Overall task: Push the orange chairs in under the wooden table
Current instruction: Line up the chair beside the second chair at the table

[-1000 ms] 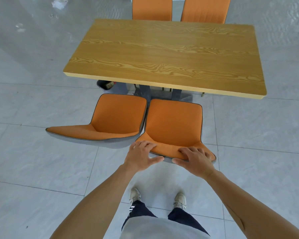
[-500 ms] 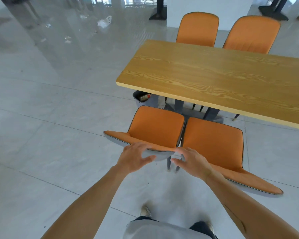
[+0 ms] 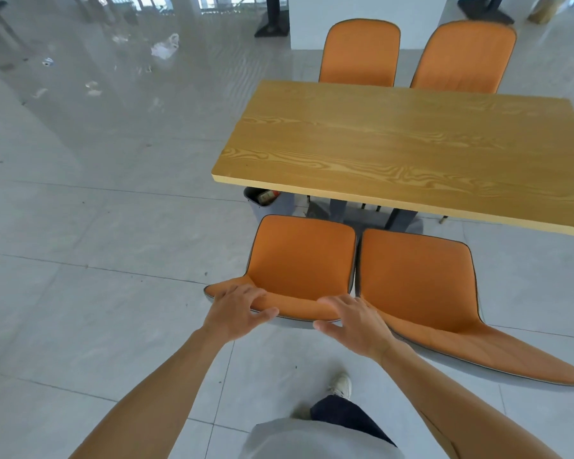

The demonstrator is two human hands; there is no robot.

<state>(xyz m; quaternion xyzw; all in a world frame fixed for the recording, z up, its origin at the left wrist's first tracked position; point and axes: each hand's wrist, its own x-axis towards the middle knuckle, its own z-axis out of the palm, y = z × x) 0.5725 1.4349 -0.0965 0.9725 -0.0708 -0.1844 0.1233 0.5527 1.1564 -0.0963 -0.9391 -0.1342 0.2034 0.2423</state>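
Two orange chairs stand side by side at the near edge of the wooden table (image 3: 395,147), their seats out from under it. My left hand (image 3: 236,309) and my right hand (image 3: 352,323) both grip the top edge of the backrest of the left near chair (image 3: 302,260), fingers over the front and thumbs behind. The right near chair (image 3: 415,276) touches it on the right, and neither hand is on it. Two more orange chairs (image 3: 360,54) (image 3: 463,58) stand at the table's far side.
A grey bin (image 3: 269,203) holding some rubbish sits under the table's left end, just beyond the left chair. The dark table base (image 3: 362,213) is behind both seats. Litter (image 3: 164,46) lies on the grey tiled floor at far left. My foot (image 3: 342,385) is below.
Both hands left the right near chair's backrest and moved to the left near chair's backrest, where they now grip. The view has swung to the left.
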